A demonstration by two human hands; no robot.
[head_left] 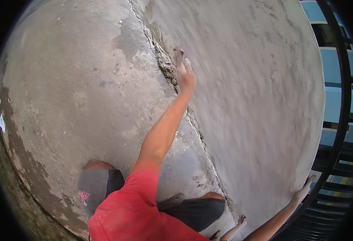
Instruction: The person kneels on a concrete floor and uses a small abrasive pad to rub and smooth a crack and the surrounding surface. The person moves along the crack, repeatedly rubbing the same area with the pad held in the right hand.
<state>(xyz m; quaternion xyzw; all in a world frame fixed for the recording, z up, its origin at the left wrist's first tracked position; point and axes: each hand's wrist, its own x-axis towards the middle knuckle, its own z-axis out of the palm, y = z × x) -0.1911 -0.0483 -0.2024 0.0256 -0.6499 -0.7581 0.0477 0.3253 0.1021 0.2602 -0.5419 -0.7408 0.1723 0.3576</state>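
My left hand [185, 76], dusty with grey powder, reaches far forward along the foot of a freshly smoothed grey plaster wall [256, 92]. Its fingers close around a small brownish, flat-edged thing [179, 51], seen edge-on, whose kind I cannot make out. Just left of this hand runs a rough crack with crumbly mortar [165, 67], where wall and concrete floor meet. At the lower right, my right hand [305, 189] is stretched out against the wall's outer edge beside a black railing, nothing visible in it.
Rough concrete floor [80, 92] spreads to the left, with white scraps [2, 122] near its far-left edge. The black metal railing [345, 84] curves along the right. A smaller dusty limb [234, 229], hand or foot I cannot tell, shows at the bottom.
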